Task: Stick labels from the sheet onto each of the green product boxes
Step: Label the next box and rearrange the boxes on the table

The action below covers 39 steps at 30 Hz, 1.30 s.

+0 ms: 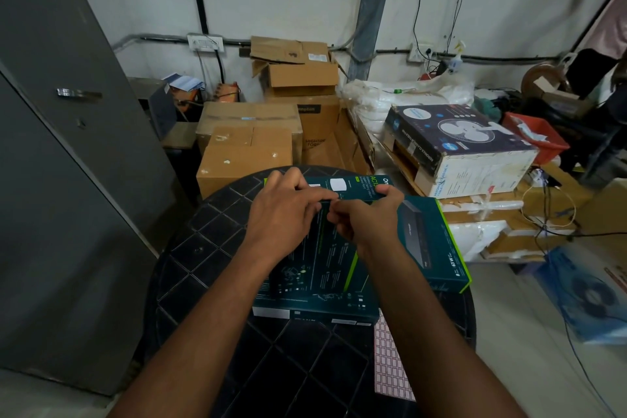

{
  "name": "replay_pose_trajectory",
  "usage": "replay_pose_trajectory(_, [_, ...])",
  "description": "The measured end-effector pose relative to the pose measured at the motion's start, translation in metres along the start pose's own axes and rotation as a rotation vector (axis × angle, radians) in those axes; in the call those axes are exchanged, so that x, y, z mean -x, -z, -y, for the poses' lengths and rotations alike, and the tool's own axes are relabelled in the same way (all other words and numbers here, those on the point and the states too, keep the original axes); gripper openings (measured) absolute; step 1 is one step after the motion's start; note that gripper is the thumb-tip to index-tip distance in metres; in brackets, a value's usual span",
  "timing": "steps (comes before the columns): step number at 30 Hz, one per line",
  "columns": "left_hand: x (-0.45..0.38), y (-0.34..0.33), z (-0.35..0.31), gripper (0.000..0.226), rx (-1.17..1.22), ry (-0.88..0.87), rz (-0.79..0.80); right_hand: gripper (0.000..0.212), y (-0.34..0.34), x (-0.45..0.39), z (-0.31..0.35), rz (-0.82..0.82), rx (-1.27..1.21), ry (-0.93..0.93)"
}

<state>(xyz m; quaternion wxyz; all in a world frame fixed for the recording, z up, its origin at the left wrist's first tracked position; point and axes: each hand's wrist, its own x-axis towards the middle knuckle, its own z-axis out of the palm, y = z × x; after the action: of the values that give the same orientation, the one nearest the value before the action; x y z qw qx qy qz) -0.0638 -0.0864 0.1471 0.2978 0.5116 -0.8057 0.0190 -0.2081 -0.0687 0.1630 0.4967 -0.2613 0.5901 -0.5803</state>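
Three dark green product boxes lie on a round black table (217,268). The smallest box (356,187) is tilted up at the back, held between both hands. My left hand (285,214) curls over its near edge, fingers on its upper face. My right hand (366,217) grips its right part, thumb on top, fingertips meeting the left fingertips at the edge. Whether a label is between the fingertips I cannot tell. A second box (437,244) with lime edges lies to the right. A third box (322,282) lies flat beneath my forearms. The pink label sheet (390,366) lies at the table's near right.
Brown cartons (244,149) are stacked behind the table. A fan box (454,142) and white sacks (390,98) sit at the right, with loose cables (549,214) over the floor. A grey metal cabinet (68,180) stands close on the left.
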Motion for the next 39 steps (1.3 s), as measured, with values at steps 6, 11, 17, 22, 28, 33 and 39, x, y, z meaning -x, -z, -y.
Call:
replay_pose_trajectory(6, [-0.001, -0.002, 0.006, 0.033, 0.047, 0.005, 0.016, 0.068, 0.025, 0.007, -0.016, -0.079, 0.484, 0.295])
replay_pose_trajectory(11, [0.005, -0.006, 0.003, 0.038, 0.102, 0.068, -0.073, 0.022, 0.036, -0.006, -0.011, 0.002, 0.852, 0.854])
replay_pose_trajectory(17, [0.008, -0.016, 0.012, 0.018, 0.181, 0.071, -0.147, 0.011, 0.031, -0.034, -0.006, 0.191, 1.063, 1.053])
replay_pose_trajectory(22, [0.007, -0.017, 0.014, 0.021, 0.226, 0.070, -0.149, 0.007, 0.023, -0.040, -0.005, 0.119, 1.176, 1.118])
replay_pose_trajectory(28, [0.004, -0.014, 0.015, 0.019, 0.211, 0.118, -0.131, 0.040, 0.029, -0.039, 0.001, 0.123, 1.280, 1.048])
replay_pose_trajectory(33, [0.010, -0.017, 0.016, 0.018, 0.259, 0.121, -0.161, 0.024, 0.033, -0.045, 0.002, 0.185, 1.151, 1.136])
replay_pose_trajectory(39, [0.013, -0.019, 0.014, 0.021, 0.241, 0.090, -0.178, 0.014, 0.036, -0.055, -0.007, 0.144, 1.109, 1.348])
